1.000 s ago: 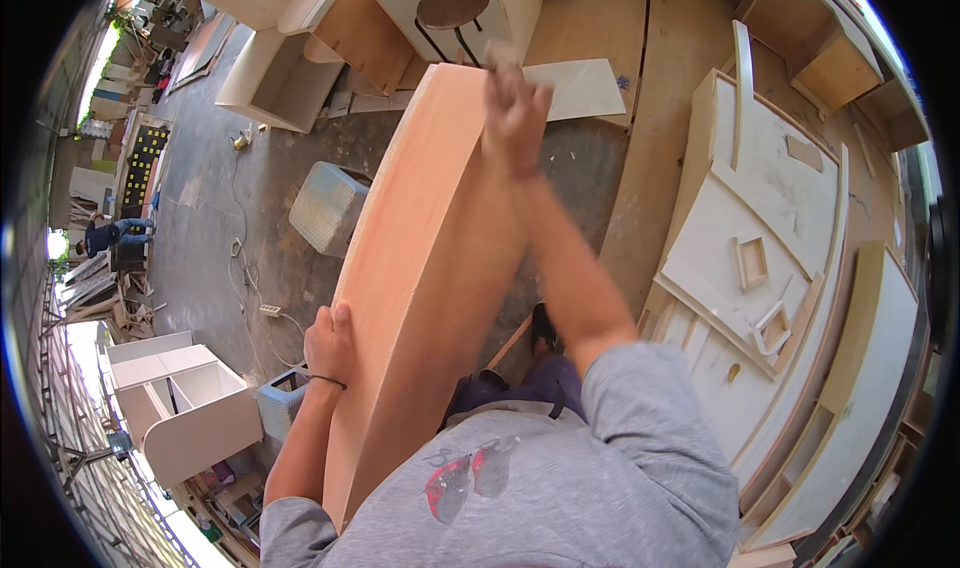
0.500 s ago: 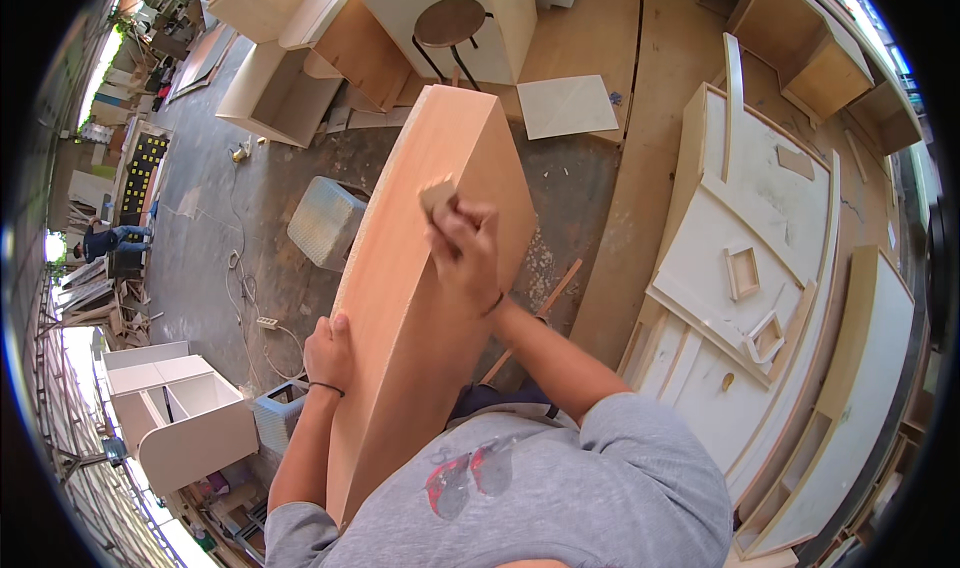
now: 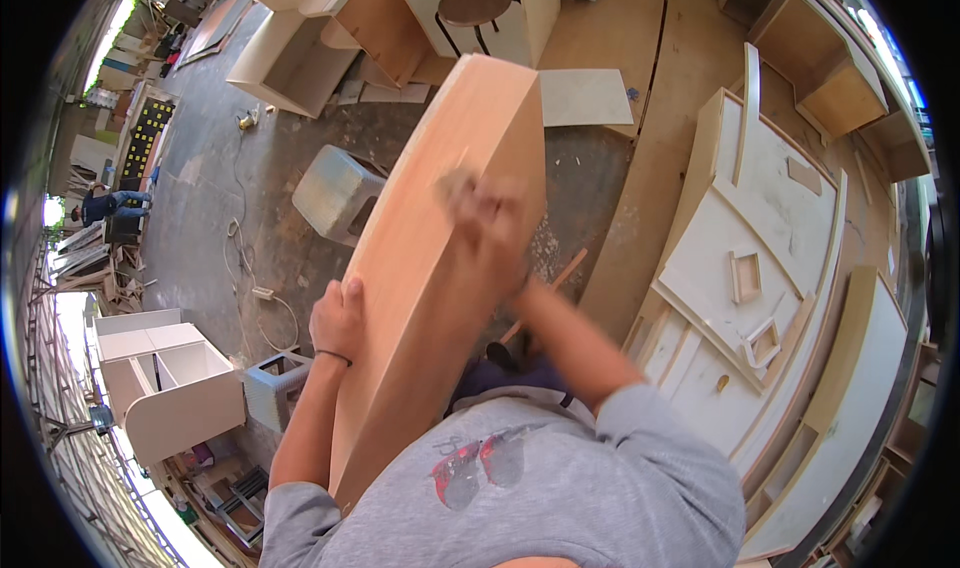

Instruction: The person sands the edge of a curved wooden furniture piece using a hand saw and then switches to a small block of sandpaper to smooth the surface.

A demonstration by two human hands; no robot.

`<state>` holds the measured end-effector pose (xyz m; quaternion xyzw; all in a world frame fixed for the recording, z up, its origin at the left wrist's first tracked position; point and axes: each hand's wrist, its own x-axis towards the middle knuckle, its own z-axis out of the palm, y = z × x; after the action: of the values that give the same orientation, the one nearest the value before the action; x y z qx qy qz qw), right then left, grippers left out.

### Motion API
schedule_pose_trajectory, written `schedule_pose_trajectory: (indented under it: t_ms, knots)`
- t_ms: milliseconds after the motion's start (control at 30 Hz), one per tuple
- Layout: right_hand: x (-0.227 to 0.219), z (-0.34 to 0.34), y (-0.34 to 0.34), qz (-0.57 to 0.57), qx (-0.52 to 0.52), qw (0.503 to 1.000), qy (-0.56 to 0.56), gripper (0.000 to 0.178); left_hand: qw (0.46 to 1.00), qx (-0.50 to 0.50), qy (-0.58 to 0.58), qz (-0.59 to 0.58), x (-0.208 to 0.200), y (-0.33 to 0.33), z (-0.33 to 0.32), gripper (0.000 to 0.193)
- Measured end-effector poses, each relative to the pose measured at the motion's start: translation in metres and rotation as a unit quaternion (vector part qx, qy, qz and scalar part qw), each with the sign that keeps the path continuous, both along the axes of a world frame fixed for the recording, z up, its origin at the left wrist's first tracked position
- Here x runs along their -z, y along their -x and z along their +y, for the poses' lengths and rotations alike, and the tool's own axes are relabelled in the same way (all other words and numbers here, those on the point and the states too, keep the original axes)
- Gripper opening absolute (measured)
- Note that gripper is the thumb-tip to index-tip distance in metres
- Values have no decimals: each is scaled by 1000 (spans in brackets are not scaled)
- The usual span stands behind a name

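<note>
A long, box-like wooden piece point(image 3: 410, 238) with a reddish-tan face stands tilted in front of me, running from my body to the far side. My left hand point(image 3: 338, 318) is closed over its left edge, thumb on the upper face. On that face my right hand point(image 3: 490, 228), blurred by motion, pinches a small tan piece of sandpaper point(image 3: 456, 190), seemingly folded. The sandpaper sits close to the ridge where the face meets the darker right side. The fingertips of the left hand are hidden behind the edge.
Beyond the box stand a round stool point(image 3: 475, 6) and a white panel point(image 3: 587, 98). Grey plastic stools point(image 3: 335, 193) and a white cabinet point(image 3: 180, 388) are on the left, with a cable point(image 3: 240, 258) on the floor. White boards point(image 3: 740, 238) lie at right. A person point(image 3: 110, 206) is far left.
My right hand and the sandpaper have slid slightly toward me along the face. The left hand keeps its hold, and the whole view has shifted a little.
</note>
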<state>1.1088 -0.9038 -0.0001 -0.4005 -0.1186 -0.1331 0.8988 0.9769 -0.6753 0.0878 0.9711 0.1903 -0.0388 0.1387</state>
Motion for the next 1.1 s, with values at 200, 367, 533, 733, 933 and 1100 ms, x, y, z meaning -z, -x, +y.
schedule_pose_trajectory:
  t_ms: [200, 367, 533, 733, 933, 1100]
  knots:
    - [-11, -48, -84, -19, 381, 832, 403, 15, 1000, 19, 6, -7, 0, -14, -11, 63]
    - [8, 33, 84, -40, 96, 981, 161, 15, 1000, -3, 19, 9, 1, -4, -5, 63]
    - [-20, -59, -92, -64, 425, 764, 481, 12, 1000, 8, 18, 10, -4, -15, -10, 62]
    - [0, 44, 67, 32, 157, 958, 239, 16, 1000, 0, 19, 15, -5, -11, -6, 62]
    - [-21, -4, 11, -98, 350, 784, 503, 21, 1000, 9, 28, 5, -3, -7, -1, 63]
    - [-23, 21, 41, 66, 145, 976, 149, 15, 992, -17, 119, -37, 14, -16, 3, 63]
